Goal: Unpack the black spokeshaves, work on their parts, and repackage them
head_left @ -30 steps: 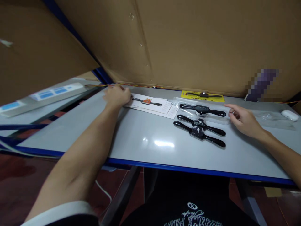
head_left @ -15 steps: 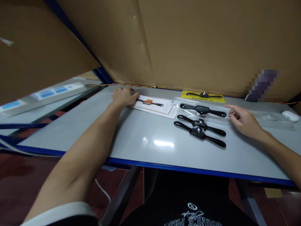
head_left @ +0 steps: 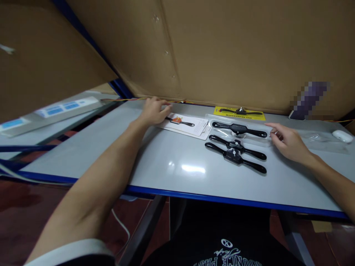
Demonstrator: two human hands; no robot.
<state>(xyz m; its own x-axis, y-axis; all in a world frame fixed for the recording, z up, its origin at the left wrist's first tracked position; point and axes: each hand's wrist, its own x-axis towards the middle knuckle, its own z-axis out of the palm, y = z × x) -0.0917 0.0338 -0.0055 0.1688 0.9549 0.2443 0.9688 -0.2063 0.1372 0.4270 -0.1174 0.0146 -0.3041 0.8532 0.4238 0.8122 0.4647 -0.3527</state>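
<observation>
My left hand [head_left: 155,111] rests at the left end of a small stack of white printed cards [head_left: 188,124], its fingers apart and its thumb over the cards' left edge. The top card pictures a black-handled tool. My right hand [head_left: 288,143] has its index finger stretched out and the others curled at the right end of a clear plastic blister shell [head_left: 260,141]. A black spokeshave [head_left: 239,129] lies in that shell. Two more black spokeshaves, the middle one [head_left: 237,145] and the nearest one [head_left: 233,156], lie side by side in front of it.
A yellow card with a spokeshave [head_left: 240,113] lies by the cardboard wall [head_left: 235,48]. To the right are clear plastic packaging [head_left: 316,138], a white rounded case [head_left: 342,136] and a partly blurred phone-like object [head_left: 307,101]. A power strip [head_left: 59,110] lies on the left surface.
My left hand has moved slightly right and toward the back, and the top printed card has shifted a little to the right. My right hand and the spokeshaves have stayed put.
</observation>
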